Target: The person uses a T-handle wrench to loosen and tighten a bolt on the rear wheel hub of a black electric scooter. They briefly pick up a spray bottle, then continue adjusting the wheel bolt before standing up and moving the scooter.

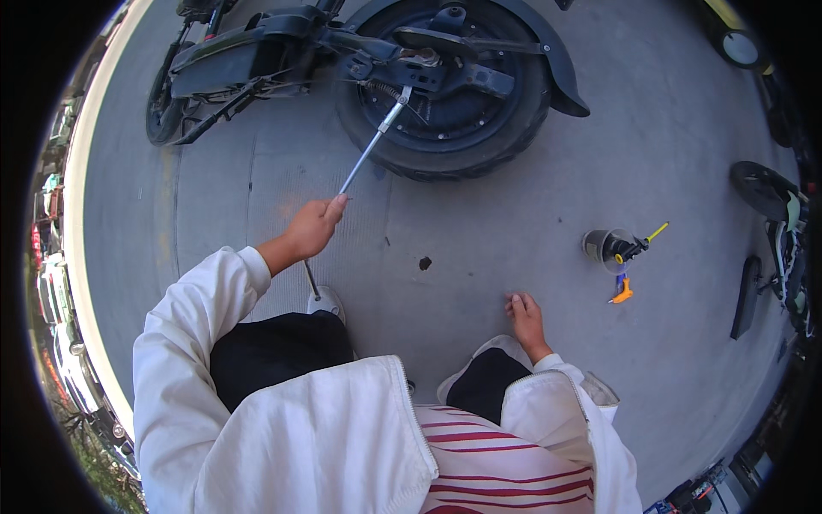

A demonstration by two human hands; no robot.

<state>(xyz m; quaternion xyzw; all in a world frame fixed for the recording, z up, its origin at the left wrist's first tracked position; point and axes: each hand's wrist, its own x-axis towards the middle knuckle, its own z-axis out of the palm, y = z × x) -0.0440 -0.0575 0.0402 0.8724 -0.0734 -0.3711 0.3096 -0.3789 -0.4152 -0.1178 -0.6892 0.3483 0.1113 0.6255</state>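
Note:
My left hand [314,228] is closed round the shaft of a long metal socket wrench [364,163]. The lower end of the wrench sticks out below my hand, above my left shoe. At its upper end, the hinged head meets the axle area of the rear wheel [479,137] of a black electric bike [257,60]; what it sits on is too small to make out. My right hand [528,325] is in front of my right knee, away from the bike, its fingers curled together. Whether anything small is between those fingertips cannot be seen.
On the paving to the right is a clear plastic tub [594,246] holding dark tools and a yellow-ended one. Beside it lies an orange-handled tool [623,293]. Another two-wheeler [775,223] stands at the far right. A dark spot [425,264] marks the ground ahead.

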